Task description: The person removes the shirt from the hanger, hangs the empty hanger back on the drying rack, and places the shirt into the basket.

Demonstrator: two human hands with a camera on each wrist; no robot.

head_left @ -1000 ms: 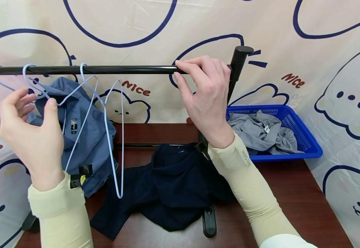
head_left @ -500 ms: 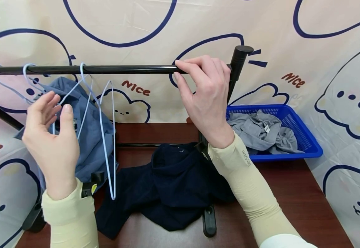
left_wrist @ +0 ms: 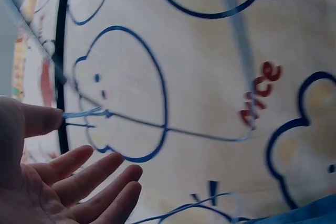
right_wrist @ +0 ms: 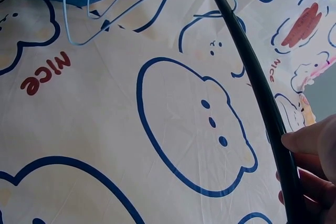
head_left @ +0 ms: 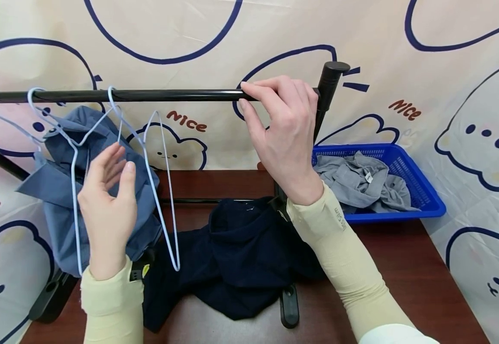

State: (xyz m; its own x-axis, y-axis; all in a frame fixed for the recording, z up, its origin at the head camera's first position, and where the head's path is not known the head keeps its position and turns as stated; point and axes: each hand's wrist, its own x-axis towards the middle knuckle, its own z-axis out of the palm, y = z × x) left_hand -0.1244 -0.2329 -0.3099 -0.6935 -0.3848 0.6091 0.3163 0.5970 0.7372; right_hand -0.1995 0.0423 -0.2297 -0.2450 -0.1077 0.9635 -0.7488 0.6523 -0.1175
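My right hand [head_left: 286, 131] pinches the black clothes rail [head_left: 180, 95] close to its right end; in the right wrist view, thumb and fingers go around that rail [right_wrist: 262, 98]. My left hand [head_left: 109, 205], fingers loosely extended, is raised below the rail and holds nothing. It overlaps a blue-grey shirt [head_left: 62, 210] hanging at the left, hiding part of it. Several light-blue wire hangers hook over the rail, the rightmost by its hook [head_left: 111, 98]. In the left wrist view the fingers [left_wrist: 100, 169] are spread, with a blurred hanger beyond them.
A dark navy garment [head_left: 249, 263] lies on the brown table [head_left: 387, 286] under the rail. A blue basket [head_left: 434, 203] with grey clothing [head_left: 357, 184] stands at the right. A black post [head_left: 329, 91] ends the rail, and a black foot [head_left: 289, 308] sits in front.
My left hand has moved right and down, away from the left hangers. The hangers and the blue-grey shirt have swung. My right hand has stayed on the rail.
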